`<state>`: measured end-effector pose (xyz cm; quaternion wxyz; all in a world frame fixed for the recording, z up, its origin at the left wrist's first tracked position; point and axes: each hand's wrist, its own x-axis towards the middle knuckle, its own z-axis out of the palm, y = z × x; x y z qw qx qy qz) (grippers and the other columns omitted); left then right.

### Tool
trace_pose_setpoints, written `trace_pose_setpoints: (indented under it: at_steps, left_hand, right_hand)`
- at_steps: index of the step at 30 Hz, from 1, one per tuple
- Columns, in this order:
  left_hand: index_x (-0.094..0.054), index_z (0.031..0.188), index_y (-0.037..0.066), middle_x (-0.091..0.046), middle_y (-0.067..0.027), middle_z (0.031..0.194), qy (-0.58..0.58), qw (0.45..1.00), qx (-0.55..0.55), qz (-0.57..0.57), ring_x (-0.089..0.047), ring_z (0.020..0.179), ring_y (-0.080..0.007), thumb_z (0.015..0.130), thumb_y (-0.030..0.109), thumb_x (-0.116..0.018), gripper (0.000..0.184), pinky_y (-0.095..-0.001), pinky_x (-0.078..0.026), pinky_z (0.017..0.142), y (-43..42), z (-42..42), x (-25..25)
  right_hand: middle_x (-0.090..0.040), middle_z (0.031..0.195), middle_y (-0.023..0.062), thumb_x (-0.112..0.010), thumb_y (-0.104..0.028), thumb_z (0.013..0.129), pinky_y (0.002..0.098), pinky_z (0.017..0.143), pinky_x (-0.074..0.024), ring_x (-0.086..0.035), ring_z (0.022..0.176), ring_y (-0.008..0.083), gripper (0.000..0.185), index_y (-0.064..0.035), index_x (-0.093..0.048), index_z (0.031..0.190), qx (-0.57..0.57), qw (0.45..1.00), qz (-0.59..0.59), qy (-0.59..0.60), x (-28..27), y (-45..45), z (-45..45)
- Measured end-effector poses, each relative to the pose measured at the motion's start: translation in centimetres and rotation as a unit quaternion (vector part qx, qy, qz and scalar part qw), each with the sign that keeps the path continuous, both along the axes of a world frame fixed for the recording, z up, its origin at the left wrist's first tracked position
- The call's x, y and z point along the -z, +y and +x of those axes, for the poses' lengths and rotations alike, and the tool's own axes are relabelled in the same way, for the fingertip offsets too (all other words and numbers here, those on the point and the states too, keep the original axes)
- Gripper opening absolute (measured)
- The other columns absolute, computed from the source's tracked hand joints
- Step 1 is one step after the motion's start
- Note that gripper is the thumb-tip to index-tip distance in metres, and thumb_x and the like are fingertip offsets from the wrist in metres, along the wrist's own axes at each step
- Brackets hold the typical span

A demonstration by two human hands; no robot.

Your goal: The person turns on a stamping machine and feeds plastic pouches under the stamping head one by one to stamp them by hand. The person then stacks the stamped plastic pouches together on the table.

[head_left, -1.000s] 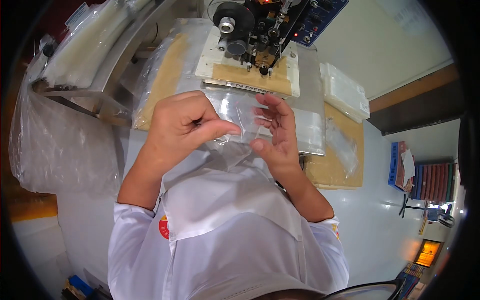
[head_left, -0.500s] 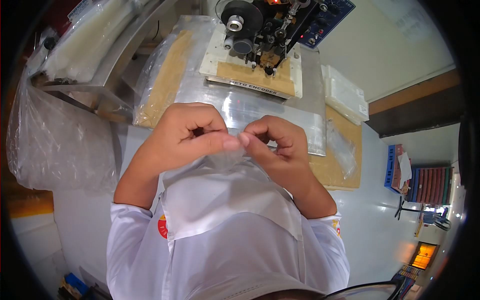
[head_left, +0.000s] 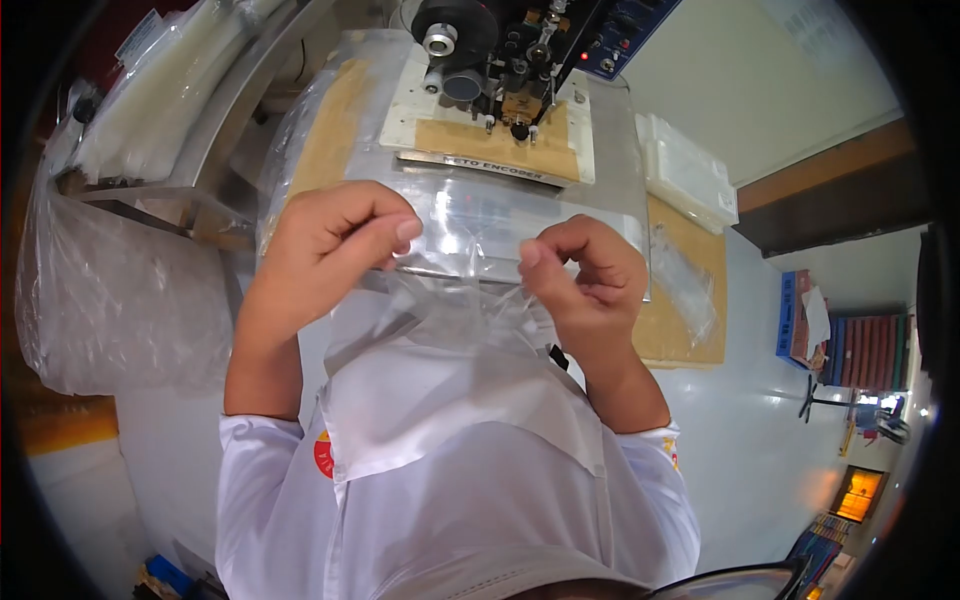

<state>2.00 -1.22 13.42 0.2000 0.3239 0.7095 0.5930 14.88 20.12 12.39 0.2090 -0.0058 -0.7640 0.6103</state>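
Note:
A clear plastic bag [head_left: 478, 300] is stretched between my two hands, over the front edge of the metal plate. My left hand [head_left: 345, 245] pinches its left side between thumb and curled fingers. On the other side, my right hand [head_left: 588, 268] pinches the bag in the same way. The bag hangs loose and crumpled in front of the white apron. Beyond the hands stands an encoder machine [head_left: 490, 120] with a white base and a black reel.
Left of the machine lies a plastic-covered brown sheet [head_left: 325, 130]. A metal rack [head_left: 215, 130] with long plastic bags is at the upper left. Wrapped packs [head_left: 688, 178] and a loose clear bag [head_left: 684, 290] on brown board [head_left: 705, 345] are at the right.
My hands met at their fingertips half a second ago and have since moved apart, spreading the bag between them. My right hand, open one second ago, has closed on it.

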Motion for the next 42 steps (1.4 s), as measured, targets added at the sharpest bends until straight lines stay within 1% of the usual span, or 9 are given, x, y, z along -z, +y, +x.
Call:
trace_pose_setpoints:
  at_steps: [7,12,15,19,23,30,33,36,42]
  left_hand:
    - [-0.064,0.100,-0.001,-0.073,-0.0146,0.098,-0.098,0.975,0.094,0.177,-0.070,0.081,-0.0147,0.102,0.015,-0.057,0.018,-0.0249,-0.054,0.069,0.2,-0.2,1.3]
    - [-0.060,0.117,-0.005,-0.073,-0.0214,0.105,-0.036,0.959,0.158,0.233,-0.072,0.081,-0.0188,0.099,0.017,-0.060,0.029,-0.0270,-0.055,0.071,-1.1,-2.1,1.5]
    - [-0.045,0.141,-0.007,-0.072,-0.0192,0.104,-0.206,0.959,0.046,0.191,-0.072,0.081,-0.0192,0.088,0.014,-0.069,0.062,-0.0272,-0.054,0.071,-1.6,-0.1,-2.0]
    - [-0.034,0.149,0.002,-0.070,-0.0101,0.097,-0.066,0.989,0.001,0.134,-0.068,0.078,-0.0134,0.086,-0.002,-0.067,0.071,-0.0243,-0.051,0.071,2.0,2.8,-0.9]
    - [-0.042,0.141,0.007,-0.068,-0.0064,0.090,-0.158,0.977,-0.005,0.144,-0.065,0.075,-0.0102,0.089,-0.001,-0.068,0.058,-0.0229,-0.051,0.067,6.7,-1.0,5.1]
    - [-0.061,0.127,0.003,-0.071,-0.0075,0.091,-0.235,0.969,-0.011,0.076,-0.060,0.065,-0.0090,0.094,0.004,-0.067,0.034,-0.0205,-0.048,0.057,11.8,-4.3,8.4]
    - [-0.066,0.124,0.003,-0.072,-0.0081,0.090,-0.180,0.983,-0.030,0.022,-0.061,0.068,-0.0084,0.094,0.008,-0.067,0.030,-0.0251,-0.049,0.058,11.1,-4.1,8.7]
    - [-0.069,0.122,0.005,-0.071,-0.0093,0.088,0.181,0.979,-0.073,-0.064,-0.064,0.067,-0.0122,0.094,0.012,-0.067,0.029,-0.0301,-0.050,0.060,9.6,-3.4,8.8]
    - [-0.072,0.117,0.011,-0.070,-0.0094,0.086,0.358,0.922,-0.077,-0.128,-0.066,0.069,-0.0257,0.092,0.022,-0.069,0.028,-0.0353,-0.052,0.061,9.5,-3.3,8.0]
  right_hand:
    - [-0.065,0.111,0.0059,-0.073,-0.012,0.090,0.0318,0.100,-0.0409,-0.054,0.106,0.0149,0.030,-0.0007,-0.063,0.116,-0.072,0.991,-0.087,0.065,1.0,-0.4,-1.4]
    - [-0.064,0.096,-0.0014,-0.070,-0.012,0.094,0.0258,0.087,-0.0459,-0.059,0.093,0.0101,0.019,-0.0044,-0.066,0.111,-0.223,0.946,-0.148,-0.185,2.3,0.4,-0.5]
    - [-0.065,0.089,0.0015,-0.067,-0.009,0.096,0.0267,0.068,-0.0481,-0.060,0.078,0.0099,0.009,-0.0040,-0.068,0.104,-0.117,0.990,0.022,-0.077,-2.3,1.4,0.3]
    - [-0.064,0.084,0.0044,-0.071,-0.008,0.091,0.0255,0.061,-0.0442,-0.056,0.068,0.0114,0.013,-0.0058,-0.070,0.104,-0.043,0.971,0.227,-0.061,-4.5,2.8,-0.2]
    - [-0.069,0.096,0.0084,-0.074,-0.017,0.087,0.0356,0.067,-0.0527,-0.066,0.082,0.0270,0.017,-0.0098,-0.071,0.103,0.015,0.942,0.310,-0.129,-1.7,8.1,-3.9]
    - [-0.070,0.114,0.0050,-0.074,-0.020,0.087,0.0402,0.088,-0.0508,-0.064,0.105,0.0262,0.023,-0.0105,-0.072,0.108,0.020,0.856,0.504,0.114,6.2,12.4,-7.0]
    - [-0.070,0.120,0.0045,-0.072,-0.020,0.088,0.0429,0.097,-0.0470,-0.060,0.118,0.0280,0.027,-0.0109,-0.073,0.114,0.026,0.857,0.508,0.084,6.9,11.2,-6.7]
    - [-0.069,0.127,0.0038,-0.069,-0.021,0.091,0.0447,0.104,-0.0415,-0.054,0.128,0.0304,0.030,-0.0114,-0.072,0.120,0.044,0.840,0.536,0.064,7.4,12.1,-7.3]
    - [-0.068,0.131,0.0028,-0.064,-0.024,0.096,0.0455,0.108,-0.0353,-0.050,0.134,0.0315,0.031,-0.0118,-0.071,0.123,0.053,0.818,0.571,0.048,7.1,13.4,-9.4]
